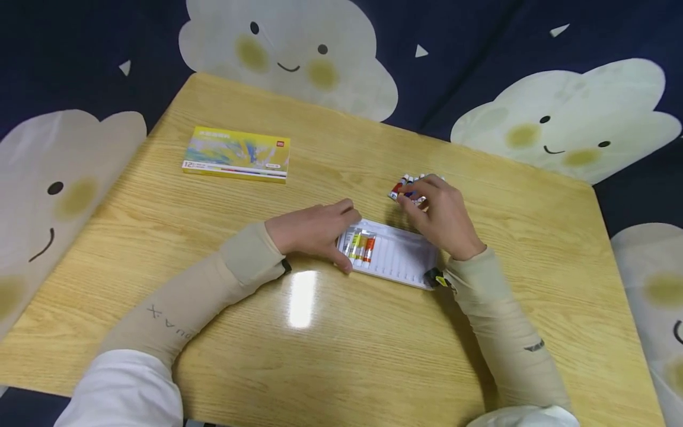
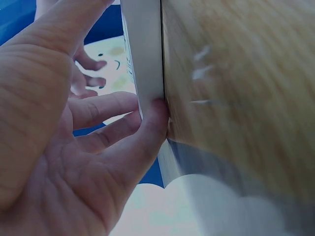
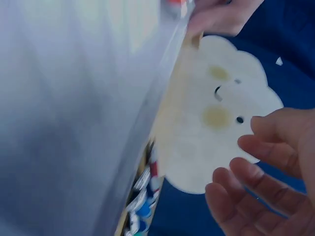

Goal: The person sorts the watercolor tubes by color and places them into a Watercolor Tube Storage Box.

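Note:
A white plastic tray with grooved slots lies on the table in the head view. Several small paint tubes, silver, yellow and orange among them, lie side by side in its left end. My left hand grips that end, thumb on the near edge and fingers at the far side; the left wrist view shows the thumb and fingers of the hand on the tray's side. My right hand hovers at loose paint tubes behind the tray, partly covering them. Its fingers are loosely bent, holding nothing visible.
A flat yellow paint box lies at the back left of the wooden table. Dark cloth with white smiling clouds surrounds the table. Light glares off the wood in front of the left hand.

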The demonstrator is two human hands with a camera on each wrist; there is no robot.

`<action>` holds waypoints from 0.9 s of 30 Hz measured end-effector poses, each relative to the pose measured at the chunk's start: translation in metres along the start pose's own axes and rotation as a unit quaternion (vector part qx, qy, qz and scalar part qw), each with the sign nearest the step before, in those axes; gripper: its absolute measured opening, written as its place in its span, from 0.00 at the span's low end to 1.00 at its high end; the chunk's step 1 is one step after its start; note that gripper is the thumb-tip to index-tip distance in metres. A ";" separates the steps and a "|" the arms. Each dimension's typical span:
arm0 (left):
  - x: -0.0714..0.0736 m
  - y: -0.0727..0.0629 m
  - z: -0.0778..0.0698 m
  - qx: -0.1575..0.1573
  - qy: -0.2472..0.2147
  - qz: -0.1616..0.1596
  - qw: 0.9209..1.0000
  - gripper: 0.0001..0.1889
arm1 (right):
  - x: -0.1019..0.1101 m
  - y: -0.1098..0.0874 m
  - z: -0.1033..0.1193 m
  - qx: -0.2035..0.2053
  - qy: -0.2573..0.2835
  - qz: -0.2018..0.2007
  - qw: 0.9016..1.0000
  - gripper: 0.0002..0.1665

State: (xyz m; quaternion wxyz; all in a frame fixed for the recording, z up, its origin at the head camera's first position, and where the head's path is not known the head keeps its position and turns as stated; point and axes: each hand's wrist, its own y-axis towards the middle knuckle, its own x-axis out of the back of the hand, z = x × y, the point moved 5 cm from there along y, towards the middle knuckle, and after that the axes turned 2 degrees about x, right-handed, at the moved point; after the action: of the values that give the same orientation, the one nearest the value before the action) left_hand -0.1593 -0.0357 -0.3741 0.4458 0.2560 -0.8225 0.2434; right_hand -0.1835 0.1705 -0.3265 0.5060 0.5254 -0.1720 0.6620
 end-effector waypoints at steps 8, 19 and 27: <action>0.000 0.000 0.000 0.002 -0.006 0.007 1.000 0.49 | -0.003 0.019 -0.026 0.013 -0.019 0.039 0.999 0.14; 0.000 -0.001 0.000 0.004 -0.008 0.012 1.000 0.48 | -0.006 0.038 -0.043 0.031 -0.080 0.143 0.986 0.14; 0.000 -0.001 0.000 -0.003 0.000 0.006 1.000 0.48 | -0.010 0.048 -0.043 0.074 -0.081 0.136 0.985 0.14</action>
State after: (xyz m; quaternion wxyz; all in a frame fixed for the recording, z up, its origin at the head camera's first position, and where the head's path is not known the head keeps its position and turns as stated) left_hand -0.1585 -0.0365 -0.3744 0.4449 0.2496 -0.8249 0.2435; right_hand -0.2471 0.1780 -0.3375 0.3556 0.5852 -0.2327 0.6906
